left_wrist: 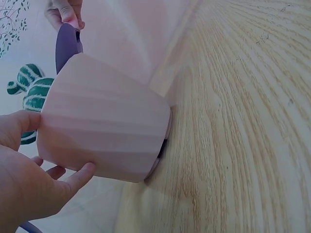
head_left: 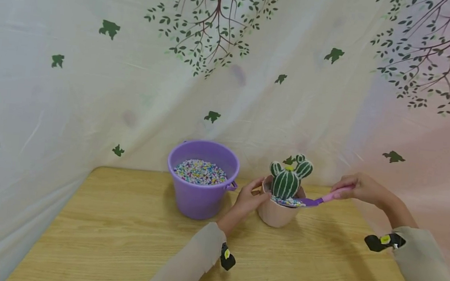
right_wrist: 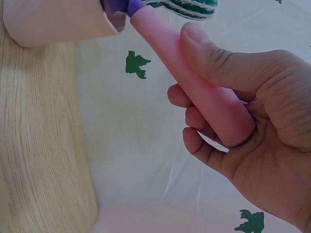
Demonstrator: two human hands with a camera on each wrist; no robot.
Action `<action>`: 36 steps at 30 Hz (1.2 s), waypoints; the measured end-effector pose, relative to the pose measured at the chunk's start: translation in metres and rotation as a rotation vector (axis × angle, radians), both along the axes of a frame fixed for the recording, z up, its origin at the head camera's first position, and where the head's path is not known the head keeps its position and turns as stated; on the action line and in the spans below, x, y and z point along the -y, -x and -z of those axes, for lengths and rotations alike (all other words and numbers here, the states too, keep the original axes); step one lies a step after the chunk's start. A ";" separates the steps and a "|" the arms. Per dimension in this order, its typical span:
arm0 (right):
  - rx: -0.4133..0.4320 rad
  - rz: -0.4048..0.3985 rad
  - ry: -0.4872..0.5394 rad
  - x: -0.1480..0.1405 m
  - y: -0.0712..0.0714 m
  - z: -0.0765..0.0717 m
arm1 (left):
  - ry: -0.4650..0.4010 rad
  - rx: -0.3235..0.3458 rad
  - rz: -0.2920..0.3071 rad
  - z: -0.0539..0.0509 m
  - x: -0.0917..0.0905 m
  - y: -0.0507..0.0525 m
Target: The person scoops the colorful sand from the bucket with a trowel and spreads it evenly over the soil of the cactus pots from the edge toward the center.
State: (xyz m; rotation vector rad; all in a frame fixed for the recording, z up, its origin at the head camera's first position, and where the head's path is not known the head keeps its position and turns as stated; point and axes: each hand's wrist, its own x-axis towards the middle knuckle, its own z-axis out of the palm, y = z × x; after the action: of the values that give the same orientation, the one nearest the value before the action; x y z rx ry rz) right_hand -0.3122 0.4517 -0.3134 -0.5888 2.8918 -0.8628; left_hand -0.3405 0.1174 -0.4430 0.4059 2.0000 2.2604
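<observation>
A pink pot [head_left: 277, 215] with a green-and-white cactus [head_left: 286, 184] in it stands on the table. My left hand [head_left: 249, 199] grips its rim and side, thumb at the rim and fingers round the wall in the left wrist view [left_wrist: 36, 170]. In my right hand [head_left: 361, 188] is the pink handle [right_wrist: 214, 97] of a small shovel, held between thumb and curled fingers. The shovel's purple blade [head_left: 309, 202] lies over the pot's rim, with multicoloured beads [head_left: 288, 202] on it, in front of the cactus.
Left of the pot, a purple bucket [head_left: 199, 201] holds many multicoloured beads [head_left: 200, 172]. Both stand toward the back of the wooden table [head_left: 120, 238]. A pale curtain [head_left: 72, 100] printed with leaves and branches hangs behind it.
</observation>
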 end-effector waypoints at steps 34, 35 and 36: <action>0.019 -0.010 -0.055 0.003 -0.002 -0.009 | -0.043 0.029 -0.041 0.004 0.002 0.003; 0.024 -0.008 -0.057 0.003 -0.003 -0.009 | -0.042 0.029 -0.042 0.004 0.002 0.003; 0.028 -0.007 -0.060 0.003 -0.003 -0.009 | -0.046 0.032 -0.042 0.004 0.002 0.004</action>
State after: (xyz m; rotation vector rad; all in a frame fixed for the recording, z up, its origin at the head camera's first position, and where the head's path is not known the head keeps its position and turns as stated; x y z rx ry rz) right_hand -0.3097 0.4487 -0.3041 -0.5761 2.8772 -0.7734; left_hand -0.3443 0.1152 -0.4474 0.3318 1.9635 2.3259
